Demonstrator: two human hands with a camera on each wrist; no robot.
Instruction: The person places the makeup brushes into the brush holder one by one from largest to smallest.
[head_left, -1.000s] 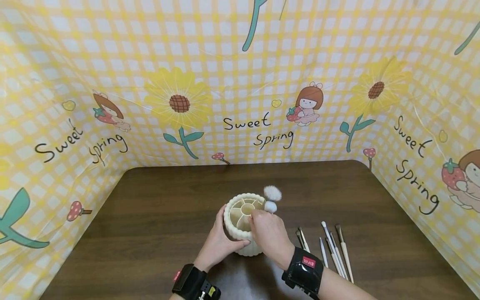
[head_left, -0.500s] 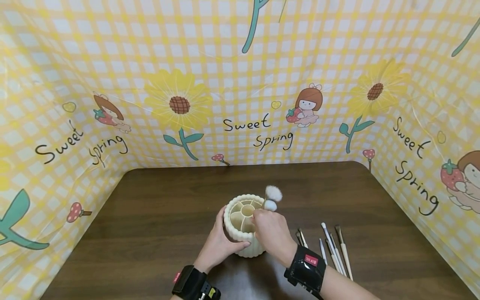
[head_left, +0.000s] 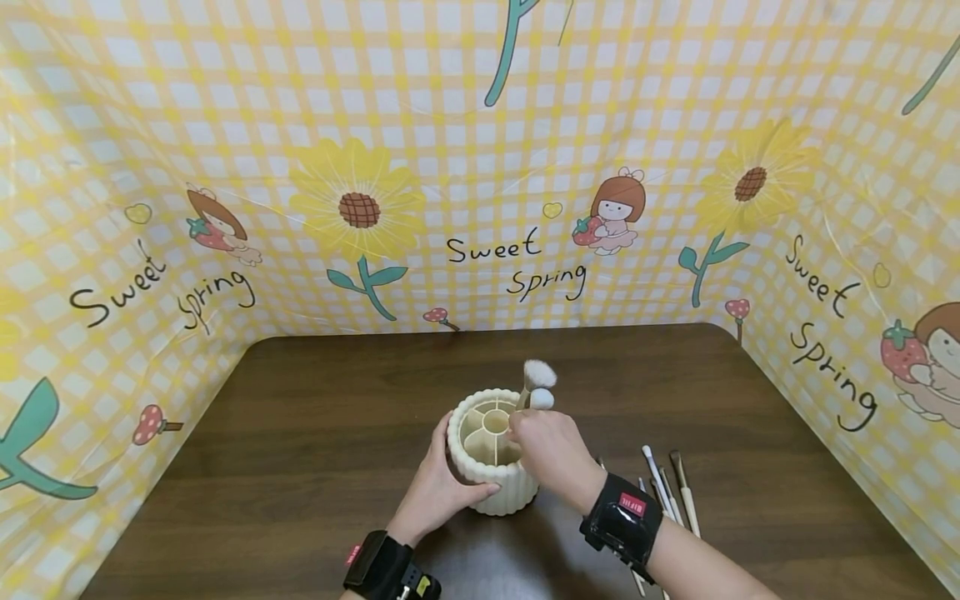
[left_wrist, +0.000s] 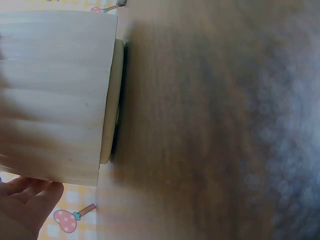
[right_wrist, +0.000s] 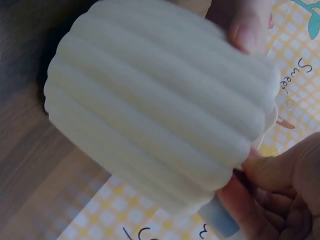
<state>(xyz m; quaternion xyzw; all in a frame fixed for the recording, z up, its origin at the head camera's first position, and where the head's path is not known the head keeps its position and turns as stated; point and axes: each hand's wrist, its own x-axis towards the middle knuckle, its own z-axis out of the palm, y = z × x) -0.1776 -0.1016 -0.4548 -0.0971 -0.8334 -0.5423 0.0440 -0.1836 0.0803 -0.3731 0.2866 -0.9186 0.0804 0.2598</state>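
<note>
Head view: we saw a cream ribbed holder (head_left: pixel 512 490) upright on the brown table (head_left: pixel 337 417), with the left hand (head_left: pixel 438 490) and the right hand (head_left: pixel 553 454) on it.
The left hand wrapped it from the left, its thumb across the near wall and its fingers against the far-left side. Inside we made out thin dividers (head_left: pixel 496 450). The right hand's fingers were curled, pinching with the thumb at the right of the holder's rim; we could not tell whether a divider or a brush handle lay between them. Just beyond that hand, a large fluffy brush (head_left: pixel 540 374) and a smaller white-tipped brush (head_left: pixel 542 399) rose, heads up. Apart from the holder, to its right, loose brushes (head_left: pixel 691 510) lay on the table, partly behind the right forearm (head_left: pixel 701 562). Yellow checked cloth (head_left: pixel 465 192) stood around the table's back and sides.
</note>
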